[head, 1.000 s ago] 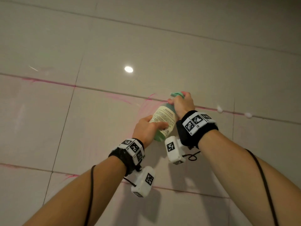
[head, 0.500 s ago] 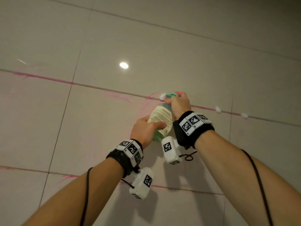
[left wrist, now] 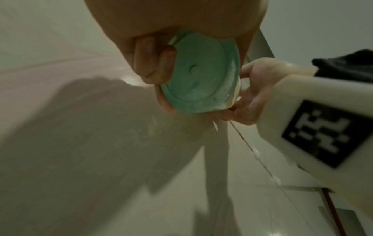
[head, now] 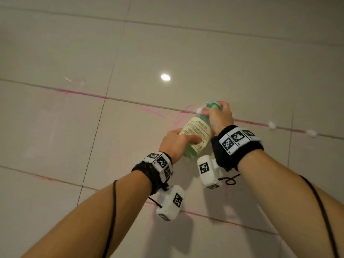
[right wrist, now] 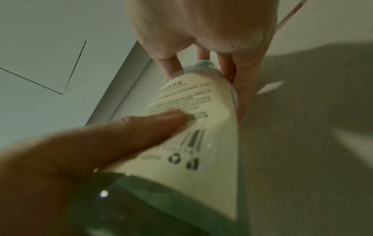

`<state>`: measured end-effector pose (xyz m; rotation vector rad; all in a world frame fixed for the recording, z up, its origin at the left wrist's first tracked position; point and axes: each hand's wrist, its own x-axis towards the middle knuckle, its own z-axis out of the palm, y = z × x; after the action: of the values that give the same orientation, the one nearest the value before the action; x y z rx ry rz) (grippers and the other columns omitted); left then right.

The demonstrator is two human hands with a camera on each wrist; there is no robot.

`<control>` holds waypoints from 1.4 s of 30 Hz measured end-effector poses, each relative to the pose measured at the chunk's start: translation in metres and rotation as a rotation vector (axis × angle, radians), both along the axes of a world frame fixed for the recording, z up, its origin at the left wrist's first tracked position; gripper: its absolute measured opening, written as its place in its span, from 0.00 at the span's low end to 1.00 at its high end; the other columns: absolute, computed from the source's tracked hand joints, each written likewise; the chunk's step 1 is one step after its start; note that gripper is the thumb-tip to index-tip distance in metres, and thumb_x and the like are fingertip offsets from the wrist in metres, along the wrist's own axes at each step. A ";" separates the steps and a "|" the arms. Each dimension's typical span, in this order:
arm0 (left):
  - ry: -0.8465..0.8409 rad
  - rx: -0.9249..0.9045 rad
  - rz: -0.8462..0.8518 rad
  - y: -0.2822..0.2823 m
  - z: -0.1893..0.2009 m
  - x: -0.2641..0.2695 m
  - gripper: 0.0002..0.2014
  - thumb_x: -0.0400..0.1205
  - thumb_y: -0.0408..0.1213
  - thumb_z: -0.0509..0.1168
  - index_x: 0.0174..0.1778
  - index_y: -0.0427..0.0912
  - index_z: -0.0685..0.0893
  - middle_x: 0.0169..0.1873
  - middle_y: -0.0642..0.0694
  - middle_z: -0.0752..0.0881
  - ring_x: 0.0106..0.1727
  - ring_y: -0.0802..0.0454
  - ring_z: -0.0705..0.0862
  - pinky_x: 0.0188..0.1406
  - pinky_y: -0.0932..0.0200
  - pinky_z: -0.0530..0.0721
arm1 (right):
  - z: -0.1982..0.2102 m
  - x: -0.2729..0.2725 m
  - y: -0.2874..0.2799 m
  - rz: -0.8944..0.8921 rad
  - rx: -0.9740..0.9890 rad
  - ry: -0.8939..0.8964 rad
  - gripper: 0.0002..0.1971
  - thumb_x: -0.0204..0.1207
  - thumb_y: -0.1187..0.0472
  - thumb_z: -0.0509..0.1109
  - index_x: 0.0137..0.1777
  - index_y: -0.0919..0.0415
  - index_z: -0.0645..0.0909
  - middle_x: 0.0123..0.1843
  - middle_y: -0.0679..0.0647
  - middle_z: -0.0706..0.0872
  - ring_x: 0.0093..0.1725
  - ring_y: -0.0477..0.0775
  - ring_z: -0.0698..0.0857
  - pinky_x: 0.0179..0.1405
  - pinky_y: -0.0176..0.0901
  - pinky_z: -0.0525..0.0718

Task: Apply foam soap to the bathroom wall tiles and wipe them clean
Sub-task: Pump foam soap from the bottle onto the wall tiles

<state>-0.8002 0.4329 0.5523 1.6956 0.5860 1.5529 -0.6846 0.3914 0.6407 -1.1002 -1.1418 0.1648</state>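
A green foam soap bottle [head: 197, 134] with a cream label is held up against the beige wall tiles [head: 130, 138], its pump head at the pink-stained grout line [head: 149, 105]. My left hand [head: 175, 142] grips the bottle's lower body, thumb across the label [right wrist: 193, 111]. My right hand [head: 218, 116] wraps the neck and pump head [head: 214, 105]. A fresh white foam blob [head: 199, 110] sits at the nozzle. Two more foam blobs [head: 271, 125] [head: 311, 133] cling to the grout line to the right. The bottle's round green base [left wrist: 199, 75] fills the left wrist view.
Pink smears [head: 149, 110] mark the tile left of the bottle, and a fainter pink grout line [head: 214, 218] runs below the wrists. A ceiling light reflects as a bright spot [head: 165, 77] on the glossy tile. Black cables [head: 111, 211] trail along both forearms.
Both hands have shifted the bottle slightly left along the grout line. A new foam blob has appeared at the nozzle since a second ago.
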 end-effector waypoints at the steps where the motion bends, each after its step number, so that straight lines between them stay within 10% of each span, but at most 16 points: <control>1: 0.002 0.003 0.007 -0.001 0.001 -0.002 0.14 0.70 0.44 0.78 0.51 0.49 0.92 0.40 0.50 0.94 0.40 0.51 0.93 0.42 0.56 0.91 | 0.001 -0.002 0.000 0.003 -0.001 0.006 0.25 0.76 0.62 0.73 0.71 0.48 0.70 0.50 0.52 0.83 0.41 0.58 0.90 0.42 0.54 0.92; 7: -0.044 -0.014 -0.004 0.003 0.002 -0.014 0.13 0.71 0.38 0.77 0.53 0.47 0.92 0.41 0.48 0.94 0.42 0.48 0.94 0.48 0.49 0.93 | 0.007 -0.023 0.003 -0.005 0.002 0.004 0.25 0.74 0.62 0.73 0.68 0.48 0.71 0.50 0.51 0.84 0.43 0.58 0.90 0.47 0.57 0.91; 16: -0.084 -0.036 -0.038 0.024 -0.002 -0.039 0.14 0.70 0.38 0.77 0.52 0.46 0.92 0.41 0.49 0.94 0.43 0.48 0.94 0.45 0.52 0.90 | 0.001 -0.046 0.014 -0.051 0.008 -0.014 0.16 0.77 0.61 0.71 0.62 0.50 0.73 0.43 0.48 0.81 0.35 0.48 0.83 0.26 0.38 0.75; 29: -0.124 -0.069 0.006 0.017 0.000 -0.072 0.12 0.74 0.38 0.77 0.52 0.43 0.92 0.39 0.46 0.94 0.21 0.61 0.84 0.15 0.72 0.71 | 0.005 -0.075 0.028 -0.003 -0.026 -0.112 0.29 0.79 0.58 0.71 0.78 0.47 0.66 0.55 0.50 0.80 0.39 0.47 0.84 0.25 0.35 0.76; 36: -0.059 -0.109 0.041 0.026 -0.004 -0.131 0.11 0.74 0.40 0.77 0.50 0.41 0.91 0.34 0.46 0.90 0.13 0.64 0.76 0.12 0.73 0.67 | 0.002 -0.122 0.043 -0.017 -0.114 -0.137 0.34 0.74 0.59 0.73 0.79 0.51 0.66 0.64 0.53 0.79 0.56 0.58 0.84 0.59 0.56 0.85; 42: 0.034 -0.128 0.003 0.049 -0.011 -0.175 0.15 0.74 0.44 0.78 0.54 0.43 0.90 0.39 0.47 0.93 0.15 0.65 0.80 0.13 0.73 0.70 | -0.009 -0.165 0.059 -0.058 -0.112 -0.043 0.30 0.77 0.62 0.73 0.77 0.54 0.66 0.59 0.54 0.82 0.55 0.59 0.86 0.63 0.59 0.84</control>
<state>-0.9753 0.4819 0.5411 1.6278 0.6918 1.4591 -0.8494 0.4509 0.6317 -1.2394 -1.1483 0.1622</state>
